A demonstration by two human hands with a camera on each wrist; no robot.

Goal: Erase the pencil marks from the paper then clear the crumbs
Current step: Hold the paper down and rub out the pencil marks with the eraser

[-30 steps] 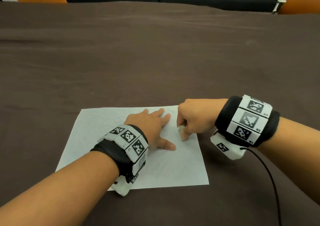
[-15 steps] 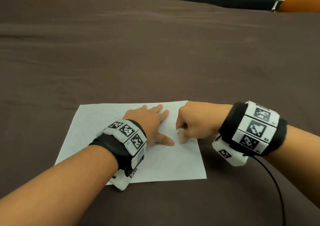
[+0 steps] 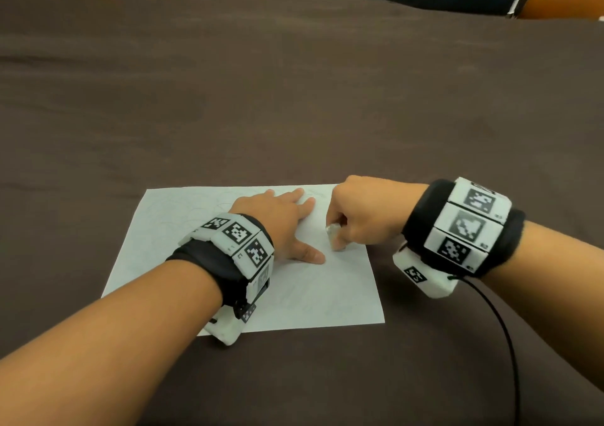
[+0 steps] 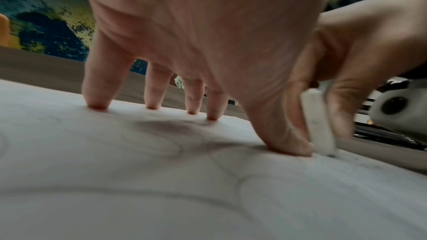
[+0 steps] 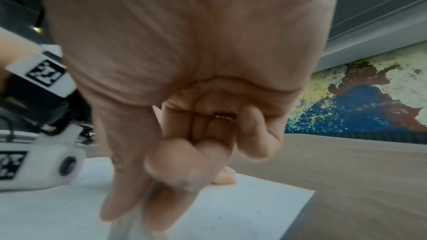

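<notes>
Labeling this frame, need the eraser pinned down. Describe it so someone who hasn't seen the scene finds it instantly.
On the brown tablecloth lies one white sheet of paper. The left hand presses flat on it; just beyond that thumb, the right hand pinches the eraser. It is a small white block standing on end on the paper, the only loose thing on the sheet.

Far side: the brown tabletop (image 3: 294, 99) lies bare from the paper (image 3: 183, 229) to its far edge.
Left of paper: bare tabletop.
On paper: left hand (image 3: 277, 226) pressed flat mid-sheet; right hand (image 3: 366, 216) with eraser (image 3: 334, 236) just beside its thumb, only a narrow gap between.
Right near side: black cable (image 3: 500, 334) trails across the tabletop.
</notes>
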